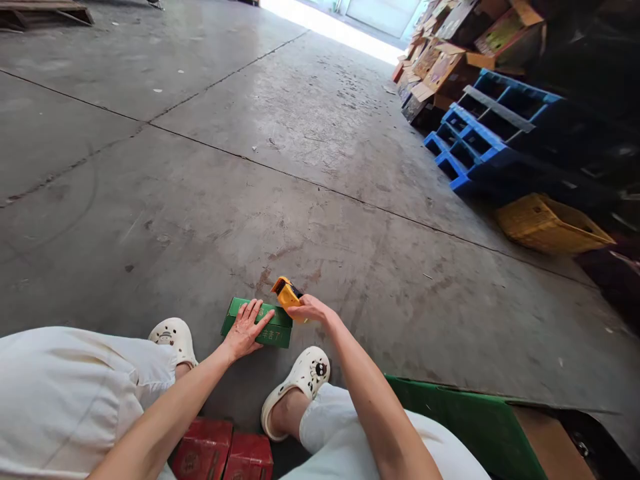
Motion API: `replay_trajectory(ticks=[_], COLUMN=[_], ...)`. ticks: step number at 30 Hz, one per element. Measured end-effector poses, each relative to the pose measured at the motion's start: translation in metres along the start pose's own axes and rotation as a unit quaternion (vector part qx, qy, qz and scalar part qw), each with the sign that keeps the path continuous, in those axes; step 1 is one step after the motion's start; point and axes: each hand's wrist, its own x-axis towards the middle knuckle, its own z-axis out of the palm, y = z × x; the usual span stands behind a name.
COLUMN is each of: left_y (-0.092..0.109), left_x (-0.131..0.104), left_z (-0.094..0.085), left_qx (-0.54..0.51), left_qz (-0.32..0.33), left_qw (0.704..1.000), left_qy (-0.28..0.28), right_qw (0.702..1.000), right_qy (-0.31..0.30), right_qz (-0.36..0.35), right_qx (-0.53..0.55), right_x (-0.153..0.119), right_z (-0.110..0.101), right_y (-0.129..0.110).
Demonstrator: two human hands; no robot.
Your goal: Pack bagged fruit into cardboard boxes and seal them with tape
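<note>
A small green box [283, 333] with printed characters sits on the floor between my feet. My left hand [245, 331] lies across it, fingers spread over its top and the thumb pointing right. In my right hand [313, 309] is a yellow-and-black handheld tool [287, 293], closed in the fingers at the box's right end; its exact kind is unclear. The tool's orange tip points up and left, and whether it touches the box cannot be made out. Two red boxes [205, 448] sit close to me, below my left forearm, partly hidden.
White clogs [306, 373] flank the green box. At lower right is a large green-sided carton [465, 420]. Blue pallets [467, 143], a yellow crate [545, 227] and piled cardboard boxes [440, 70] stand on the right. A wooden pallet [47, 10] lies at far left.
</note>
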Motion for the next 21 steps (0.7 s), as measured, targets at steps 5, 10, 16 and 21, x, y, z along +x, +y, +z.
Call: replay_trajectory(ticks=[5, 10, 16, 21], left_y=[0.002, 0.005, 0.009, 0.009], left_x=[-0.003, 0.004, 0.007, 0.012], left_z=[0.002, 0.016, 0.024, 0.019], left_qx=[-0.005, -0.002, -0.011, -0.017], left_qz=[-0.010, -0.039, -0.050, -0.048], left_qw=[1.000, 0.999, 0.999, 0.999], left_qy=[-0.001, -0.008, -0.002, -0.020], right_qw=[0.997, 0.997, 0.994, 0.995], right_qy=[0.054, 0.060, 0.087, 0.065], right_qz=[0.044, 0.043, 0.049, 0.028], right_qx=[0.014, 0.036, -0.035, -0.072], right_x=[0.004, 0.001, -0.020, -0.043], right_z=[-0.005, -0.007, -0.051, -0.096], right_y=[0.001, -0.012, -0.025, -0.046])
